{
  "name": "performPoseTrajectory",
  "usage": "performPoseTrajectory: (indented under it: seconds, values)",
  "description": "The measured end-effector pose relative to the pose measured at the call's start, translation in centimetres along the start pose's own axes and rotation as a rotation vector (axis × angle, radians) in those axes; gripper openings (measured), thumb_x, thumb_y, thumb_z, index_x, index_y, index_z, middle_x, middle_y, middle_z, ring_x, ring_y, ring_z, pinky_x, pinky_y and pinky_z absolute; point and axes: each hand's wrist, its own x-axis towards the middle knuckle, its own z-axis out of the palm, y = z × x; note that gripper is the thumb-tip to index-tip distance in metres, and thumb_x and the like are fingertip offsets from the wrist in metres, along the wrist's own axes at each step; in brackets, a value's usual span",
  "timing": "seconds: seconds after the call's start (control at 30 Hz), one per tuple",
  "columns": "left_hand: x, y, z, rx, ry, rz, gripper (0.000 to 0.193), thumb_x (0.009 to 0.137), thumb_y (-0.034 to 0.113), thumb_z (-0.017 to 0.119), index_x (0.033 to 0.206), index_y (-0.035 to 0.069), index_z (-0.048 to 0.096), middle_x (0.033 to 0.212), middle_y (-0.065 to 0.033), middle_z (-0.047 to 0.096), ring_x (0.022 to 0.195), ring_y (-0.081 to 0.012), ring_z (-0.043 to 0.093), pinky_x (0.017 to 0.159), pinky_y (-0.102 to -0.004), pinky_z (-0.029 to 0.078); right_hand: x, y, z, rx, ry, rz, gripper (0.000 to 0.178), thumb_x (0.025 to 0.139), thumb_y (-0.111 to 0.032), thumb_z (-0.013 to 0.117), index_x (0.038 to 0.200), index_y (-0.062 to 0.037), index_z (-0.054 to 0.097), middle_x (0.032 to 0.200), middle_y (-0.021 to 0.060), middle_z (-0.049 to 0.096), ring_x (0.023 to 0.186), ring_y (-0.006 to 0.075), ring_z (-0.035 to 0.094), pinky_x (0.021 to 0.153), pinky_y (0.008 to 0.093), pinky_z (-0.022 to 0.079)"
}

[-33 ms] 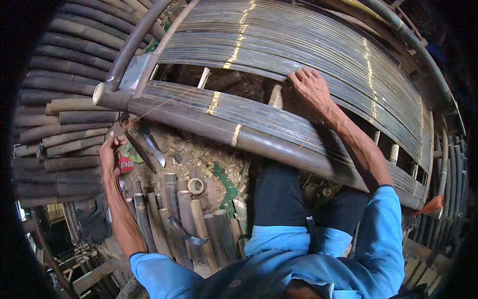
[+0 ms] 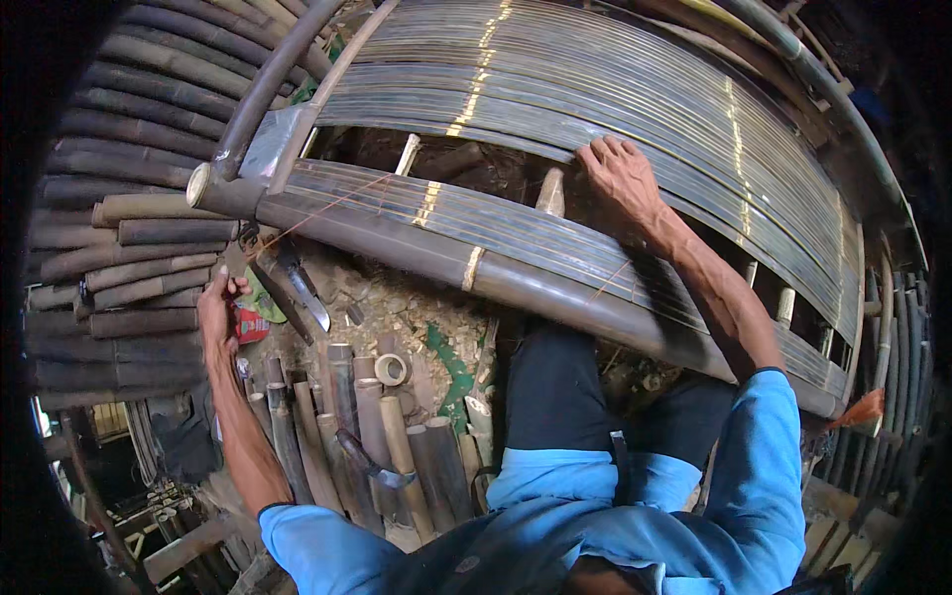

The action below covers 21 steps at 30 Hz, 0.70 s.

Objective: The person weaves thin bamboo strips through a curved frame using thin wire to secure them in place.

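My left hand point(image 2: 218, 307) is at the left, fingers bent in a pinch beside stacked bamboo poles point(image 2: 164, 293). A small flat brownish piece shows at its fingertips; I cannot make out whether they hold it. Close by, a thin orange string point(image 2: 327, 211) runs slantwise over the frame's thick bamboo rail point(image 2: 387, 233). My right hand point(image 2: 625, 178) rests with curled fingers on the lowest bamboo slat point(image 2: 550, 142) of the upper slatted panel point(image 2: 595, 84). Below the gap lies a narrower slatted strip point(image 2: 516, 223), crossed by my right forearm.
A blade point(image 2: 305, 288) lies near my left hand, by a red and green packet point(image 2: 251, 324). Cut bamboo lengths point(image 2: 337, 436) stand before me with a curved dark-handled tool point(image 2: 375, 464) on them. Wood chips point(image 2: 367, 307) litter the ground.
My left hand has shifted very slightly, and the small flat piece shows more plainly above its fingertips. My right hand stays on the slat.
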Motion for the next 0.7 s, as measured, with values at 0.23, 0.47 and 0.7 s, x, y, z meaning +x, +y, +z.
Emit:
performPoseTrajectory:
  seconds: [0.23,0.47,0.7]
  values:
    - [-3.2,-0.8,-4.8,0.146,0.096,-0.067,0.036,0.099,0.037,0.065,0.076,0.009,0.058,0.08,-0.0049,0.068,0.069,-0.0132,0.061,0.061,-0.028,0.046,-0.7,-1.3,-3.4,0.321,-0.19,0.165,0.025,0.091,-0.013,0.058,0.115,-0.0064,0.056,0.1,0.0158,0.06,0.089,0.037,0.066,0.067,0.0467,0.054]
    - [0.4,-5.6,-5.9,0.174,0.219,-0.036,0.039,0.098,0.037,0.067,0.07,0.01,0.061,0.074,0.0005,0.063,0.064,-0.0089,0.055,0.057,-0.0256,0.039,-0.4,-2.0,-3.1,0.383,-0.224,0.219,0.031,0.1,-0.027,0.054,0.131,-0.0217,0.059,0.091,0.0213,0.062,0.08,0.0425,0.067,0.063,0.0506,0.053]
    - [2.3,-7.0,-5.7,0.131,0.219,-0.079,0.045,0.099,0.04,0.06,0.072,0.005,0.065,0.077,-0.0064,0.067,0.072,-0.0154,0.056,0.071,-0.0325,0.043,-0.3,-2.5,-0.9,0.544,-0.196,0.257,0.035,0.102,-0.034,0.054,0.128,-0.0121,0.065,0.098,0.0255,0.07,0.08,0.0437,0.068,0.068,0.051,0.052]
